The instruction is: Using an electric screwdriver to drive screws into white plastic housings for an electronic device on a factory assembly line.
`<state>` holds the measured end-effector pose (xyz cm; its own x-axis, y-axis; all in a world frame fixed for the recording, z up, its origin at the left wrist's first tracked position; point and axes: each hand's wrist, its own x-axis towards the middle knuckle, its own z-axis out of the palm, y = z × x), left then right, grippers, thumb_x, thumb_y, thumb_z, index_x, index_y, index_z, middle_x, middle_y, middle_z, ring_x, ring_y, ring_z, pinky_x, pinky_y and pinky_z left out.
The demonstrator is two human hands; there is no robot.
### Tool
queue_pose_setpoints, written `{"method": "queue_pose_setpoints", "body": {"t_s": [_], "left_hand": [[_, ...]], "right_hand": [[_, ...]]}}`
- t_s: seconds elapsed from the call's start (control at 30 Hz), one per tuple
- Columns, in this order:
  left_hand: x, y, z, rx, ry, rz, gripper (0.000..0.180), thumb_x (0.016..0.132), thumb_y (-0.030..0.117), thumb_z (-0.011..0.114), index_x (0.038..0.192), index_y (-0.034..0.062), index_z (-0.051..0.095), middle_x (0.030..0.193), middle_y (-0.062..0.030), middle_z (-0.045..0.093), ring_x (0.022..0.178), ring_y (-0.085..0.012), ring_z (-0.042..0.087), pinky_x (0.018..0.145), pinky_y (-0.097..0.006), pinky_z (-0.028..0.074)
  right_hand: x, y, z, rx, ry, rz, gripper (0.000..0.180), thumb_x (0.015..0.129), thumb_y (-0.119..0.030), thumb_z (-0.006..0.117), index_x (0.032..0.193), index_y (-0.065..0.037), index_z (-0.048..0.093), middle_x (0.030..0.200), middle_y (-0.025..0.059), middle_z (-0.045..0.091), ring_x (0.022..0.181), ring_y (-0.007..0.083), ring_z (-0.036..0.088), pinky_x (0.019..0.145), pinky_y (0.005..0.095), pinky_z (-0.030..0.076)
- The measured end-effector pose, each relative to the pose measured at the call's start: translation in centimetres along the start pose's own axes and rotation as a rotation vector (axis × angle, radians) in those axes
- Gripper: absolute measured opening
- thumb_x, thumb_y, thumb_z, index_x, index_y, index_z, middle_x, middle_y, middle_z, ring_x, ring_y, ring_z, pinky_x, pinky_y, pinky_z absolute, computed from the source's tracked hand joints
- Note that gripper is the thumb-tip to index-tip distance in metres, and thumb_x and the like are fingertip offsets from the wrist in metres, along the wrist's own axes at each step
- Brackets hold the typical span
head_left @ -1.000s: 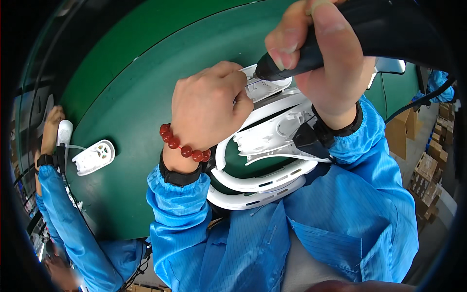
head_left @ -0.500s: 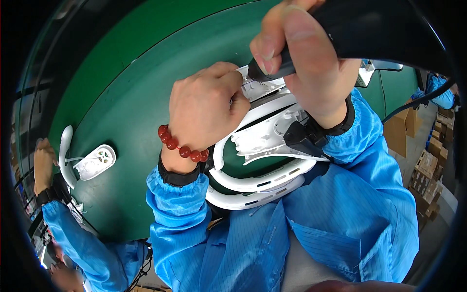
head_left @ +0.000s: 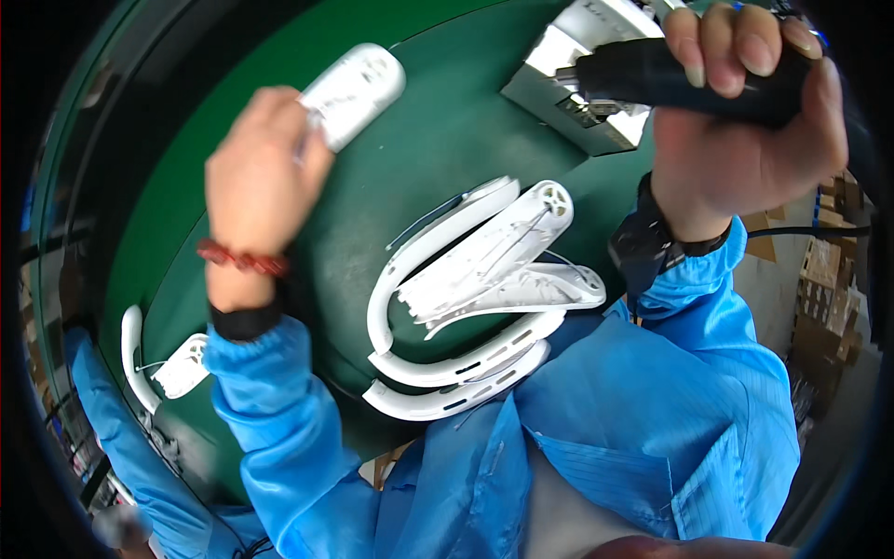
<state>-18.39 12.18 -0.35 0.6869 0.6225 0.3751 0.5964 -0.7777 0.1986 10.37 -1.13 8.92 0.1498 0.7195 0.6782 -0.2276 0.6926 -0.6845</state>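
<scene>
At left fingers (head_left: 312,126): white casing (head_left: 354,82).

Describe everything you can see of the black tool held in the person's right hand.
The black tool is a thick, dark, matt-looking handle lying roughly level near the picture's top. The right hand wraps it, fingers over the top and thumb at its right end. Its left end narrows to a short metal-looking tip that points left, above a grey tray. It is lifted off the green table and touches only the hand. Its far right end is hidden.
</scene>
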Motion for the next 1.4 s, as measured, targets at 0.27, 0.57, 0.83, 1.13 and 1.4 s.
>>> {"method": "queue_pose_setpoints", "body": {"t_s": [0.27, 0.57, 0.83, 1.13, 1.4], "left_hand": [[-0.6, 5.6, -2.2, -0.305, -0.178, 0.053, 0.026, 0.082, 0.016, 0.077, 0.101, 0.0019, 0.065, 0.112, -0.0159, 0.061, 0.106, -0.0351, 0.061, 0.089, -0.041, 0.051], [-4.5, 6.4, -1.7, -0.561, -0.698, -0.135, 0.031, 0.089, 0.022, 0.072, 0.108, 0.0002, 0.065, 0.098, -0.016, 0.062, 0.081, -0.0345, 0.064, 0.071, -0.041, 0.05], [-5.6, 8.7, -1.8, -0.317, -0.282, -0.065, 0.019, 0.078, 0.011, 0.075, 0.092, 0.0031, 0.065, 0.114, -0.0078, 0.059, 0.09, -0.0317, 0.064, 0.073, -0.042, 0.054], [-4.7, 9.9, -5.3, -0.001, -0.148, -0.017, 0.013, 0.074, 0.008, 0.068, 0.086, 0.0121, 0.067, 0.125, -0.0045, 0.058, 0.089, -0.0245, 0.063, 0.074, -0.038, 0.052], [-7.5, 8.0, -0.8, -0.142, -0.239, -0.093, 0.044, 0.069, 0.026, 0.086, 0.103, 0.0071, 0.066, 0.111, -0.0114, 0.065, 0.091, -0.0317, 0.066, 0.077, -0.041, 0.052]], "right_hand": [[-3.7, 0.6, -5.0, -0.178, 0.239, 0.076, 0.018, 0.103, -0.023, 0.044, 0.105, -0.009, 0.053, 0.084, 0.0062, 0.057, 0.069, 0.0157, 0.05, 0.071, 0.0362, 0.041], [-3.0, 4.2, -4.2, 0.194, 0.325, -0.086, 0.02, 0.101, -0.023, 0.056, 0.091, -0.006, 0.05, 0.068, 0.0073, 0.056, 0.05, 0.0132, 0.05, 0.05, 0.0296, 0.041], [-3.7, 1.4, -2.8, -0.318, 0.142, 0.143, 0.015, 0.102, -0.021, 0.045, 0.105, -0.008, 0.053, 0.081, 0.0057, 0.056, 0.066, 0.0153, 0.05, 0.065, 0.0345, 0.041], [-2.1, 2.2, 0.5, 0.008, 0.02, 0.128, 0.03, 0.103, -0.03, 0.036, 0.11, -0.01, 0.058, 0.086, 0.003, 0.058, 0.068, 0.0122, 0.05, 0.066, 0.0321, 0.039], [-3.0, 5.0, 2.4, 0.072, 0.063, 0.154, 0.031, 0.104, -0.029, 0.035, 0.117, -0.008, 0.054, 0.085, 0.0065, 0.057, 0.065, 0.0152, 0.052, 0.061, 0.0336, 0.042]]}}
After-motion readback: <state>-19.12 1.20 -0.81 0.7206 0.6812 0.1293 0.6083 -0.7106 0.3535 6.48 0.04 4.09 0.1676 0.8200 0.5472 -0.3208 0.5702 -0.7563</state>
